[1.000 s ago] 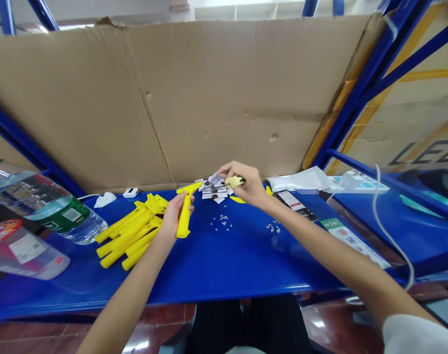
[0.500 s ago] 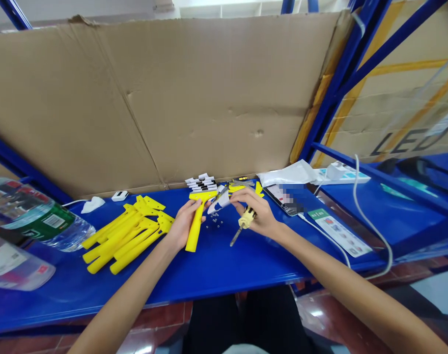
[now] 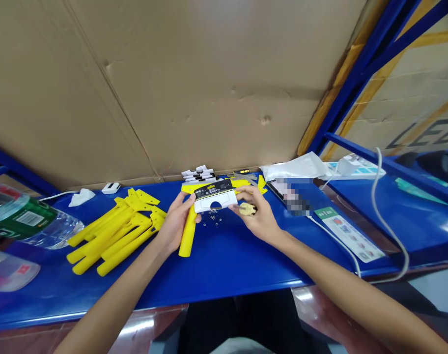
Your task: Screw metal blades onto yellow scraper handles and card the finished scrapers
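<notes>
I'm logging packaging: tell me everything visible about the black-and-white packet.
The card-like packet has a black, pale-printed panel with a yellow patch, and a white part below with a dark half-round shape. Slightly tilted, it partly hides the yellow handle; left hand and right hand touch its opposite ends.

Handle (image 3: pixel 187 237) yel., card (image 3: pixel 213 193) blk/wht, tbl (image 3: pixel 242 265) blue.

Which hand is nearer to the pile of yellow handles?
Left. The left hand is just right of the pile, gripping another yellow handle. The right hand is farther right, beyond the black-and-white card.
</notes>
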`<state>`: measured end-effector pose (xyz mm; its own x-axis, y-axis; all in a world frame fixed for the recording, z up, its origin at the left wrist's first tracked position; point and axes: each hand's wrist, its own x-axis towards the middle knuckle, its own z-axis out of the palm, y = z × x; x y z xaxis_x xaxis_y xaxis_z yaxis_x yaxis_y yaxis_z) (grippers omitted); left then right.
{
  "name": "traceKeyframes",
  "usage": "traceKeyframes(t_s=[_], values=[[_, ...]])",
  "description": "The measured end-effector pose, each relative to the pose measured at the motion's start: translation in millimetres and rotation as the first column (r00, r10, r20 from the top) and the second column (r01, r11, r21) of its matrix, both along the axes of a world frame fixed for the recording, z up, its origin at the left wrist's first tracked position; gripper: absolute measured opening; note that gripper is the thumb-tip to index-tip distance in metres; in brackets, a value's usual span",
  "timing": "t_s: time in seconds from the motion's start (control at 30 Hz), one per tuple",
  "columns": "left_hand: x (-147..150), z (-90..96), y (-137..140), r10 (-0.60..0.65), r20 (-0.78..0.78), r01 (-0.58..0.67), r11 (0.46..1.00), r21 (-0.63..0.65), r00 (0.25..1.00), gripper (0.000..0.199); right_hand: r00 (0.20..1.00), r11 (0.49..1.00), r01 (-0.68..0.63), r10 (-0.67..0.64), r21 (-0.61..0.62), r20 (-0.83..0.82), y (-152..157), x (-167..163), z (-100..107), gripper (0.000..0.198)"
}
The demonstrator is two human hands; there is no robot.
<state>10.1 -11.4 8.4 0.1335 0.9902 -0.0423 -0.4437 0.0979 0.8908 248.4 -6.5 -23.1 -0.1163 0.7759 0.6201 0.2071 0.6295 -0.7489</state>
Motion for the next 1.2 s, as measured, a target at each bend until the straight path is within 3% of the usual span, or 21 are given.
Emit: traceKeyframes(t_s=[0.1, 0.2, 0.27, 0.4, 0.5, 0.6, 0.87, 1.07, 1.2], values=[[-2, 3.3, -4, -0.015, -0.005, 0.015, 0.997, 0.071, 1.000, 0.037, 1.000, 0.986, 0.019, -0.022, -0.164, -0.015, 0, -1, 2, 0.033], [-3, 5.8, -4, 0.019, 0.021, -0.021, 0.995, 0.099, 1.000, 0.037, 0.998, 0.978, 0.062, -0.062, -0.200, 0.007, 1, -1, 3, 0.027], [-5, 8.4, -3, 0.090, 0.065, -0.097, 0.989, 0.113, 0.994, 0.035, 0.998, 0.989, 0.058, -0.059, -0.132, 0.001, 2, 1, 4, 0.027], [-15, 18.3, 4, 0.199, 0.167, -0.226, 0.960, 0.167, 0.966, 0.029, 0.997, 0.984, -0.076, 0.070, 0.162, 0.043, 5, 7, 6, 0.007], [-25, 27.5, 6, 0.251, 0.231, -0.304, 0.924, 0.233, 0.940, 0.028, 0.980, 0.932, -0.162, 0.112, 0.326, 0.166, 4, 12, 8, 0.025], [-33, 35.9, 6, 0.258, 0.283, -0.334, 0.904, 0.267, 0.924, 0.030, 0.950, 0.885, -0.256, 0.156, 0.388, 0.272, 3, 14, 7, 0.033], [-29, 39.0, 2, 0.255, 0.311, -0.335, 0.912, 0.237, 0.916, 0.044, 0.886, 0.843, -0.427, 0.319, 0.326, 0.336, -4, 5, 3, 0.038], [-13, 25.9, -3, 0.151, 0.269, -0.206, 0.960, 0.189, 0.951, 0.052, 0.892, 0.859, -0.442, 0.389, 0.259, 0.230, -9, 1, 8, 0.038], [-7, 20.4, -7, 0.097, 0.191, -0.132, 0.975, 0.180, 0.977, 0.059, 0.913, 0.901, -0.403, 0.382, 0.159, 0.147, -14, -2, 8, 0.030]])
